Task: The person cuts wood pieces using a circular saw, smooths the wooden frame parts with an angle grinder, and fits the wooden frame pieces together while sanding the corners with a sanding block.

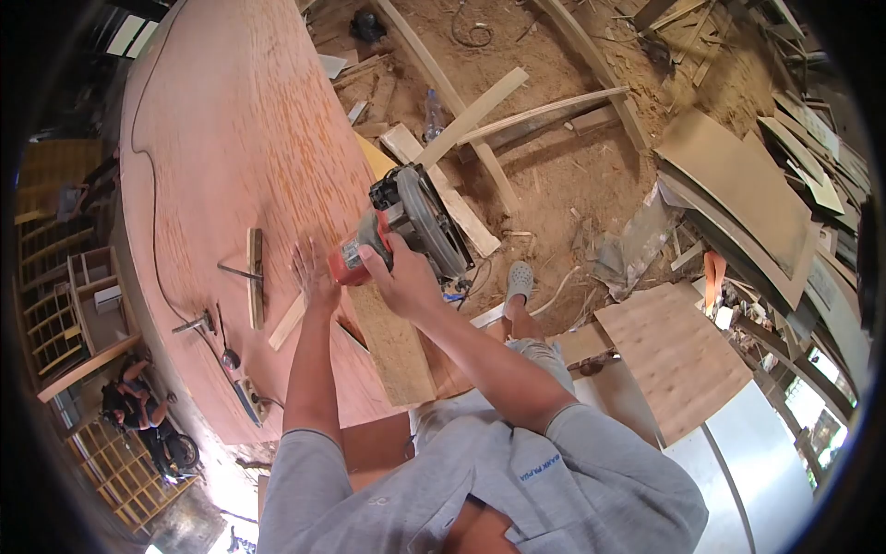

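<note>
My right hand (406, 280) is wrapped around the handle of a red and black circular saw (426, 220). The saw is tipped over at the right edge of a large pinkish plywood sheet (203, 138), its round blade guard facing right. Beside it on the left, my left hand (317, 275) lies with fingers stretched out, against or just above the sheet; contact is hard to tell. Below the saw, a wooden plank (389, 346) runs toward my body. A short wood strip (288, 321) lies by my left wrist.
On the sheet lie a wood piece with a metal rod (255, 277), a hammer-like tool (194, 323), a power strip (247, 401) and a long cable (152, 203). Lumber (480, 111) litters the sandy ground. Stacked boards (738, 194) stand right; another person (138, 402) is at lower left.
</note>
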Tool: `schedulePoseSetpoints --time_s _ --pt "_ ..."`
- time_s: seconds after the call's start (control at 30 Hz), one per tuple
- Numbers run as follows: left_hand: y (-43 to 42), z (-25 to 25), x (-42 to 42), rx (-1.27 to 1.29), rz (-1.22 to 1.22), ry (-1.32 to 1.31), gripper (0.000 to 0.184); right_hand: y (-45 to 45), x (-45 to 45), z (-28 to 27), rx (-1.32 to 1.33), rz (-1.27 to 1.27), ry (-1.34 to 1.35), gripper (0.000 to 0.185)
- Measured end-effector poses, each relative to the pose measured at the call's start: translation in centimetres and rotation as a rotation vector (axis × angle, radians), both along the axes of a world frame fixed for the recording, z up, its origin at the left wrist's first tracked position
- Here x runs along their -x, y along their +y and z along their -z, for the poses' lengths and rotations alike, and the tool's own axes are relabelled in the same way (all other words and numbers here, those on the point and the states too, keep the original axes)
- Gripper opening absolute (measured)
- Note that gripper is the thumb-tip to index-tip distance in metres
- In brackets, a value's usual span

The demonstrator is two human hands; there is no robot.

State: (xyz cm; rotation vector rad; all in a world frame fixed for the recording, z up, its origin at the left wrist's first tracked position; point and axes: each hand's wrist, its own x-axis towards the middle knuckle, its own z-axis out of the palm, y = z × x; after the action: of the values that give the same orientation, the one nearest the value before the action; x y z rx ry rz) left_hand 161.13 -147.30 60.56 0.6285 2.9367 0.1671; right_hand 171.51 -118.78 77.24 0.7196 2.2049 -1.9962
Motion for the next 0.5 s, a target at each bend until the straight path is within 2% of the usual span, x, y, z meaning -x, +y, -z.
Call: schedulePoseSetpoints --time_s 0.07,0.13,0.23,0.5 --pt "1.5 -1.5 -0.4 -0.061 0.0 0.001 0.103 0.2 -0.4 0.0 -0.035 -0.016 -0.032 0.076" --pt "1.3 -0.8 0.8 -0.041 0.081 0.013 0.102 0.5 -0.3 0.0 -0.099 -0.029 -0.084 0.068" --pt "2.7 -1.6 2.2 -0.008 0.151 -0.038 0.1 1.3 -0.1 -0.9 -0.068 0.088 0.024 0.066" --pt "3.1 -1.9 2.6 0.026 0.177 -0.034 0.097 2.1 1.3 0.3 0.012 0.053 0.055 0.07"
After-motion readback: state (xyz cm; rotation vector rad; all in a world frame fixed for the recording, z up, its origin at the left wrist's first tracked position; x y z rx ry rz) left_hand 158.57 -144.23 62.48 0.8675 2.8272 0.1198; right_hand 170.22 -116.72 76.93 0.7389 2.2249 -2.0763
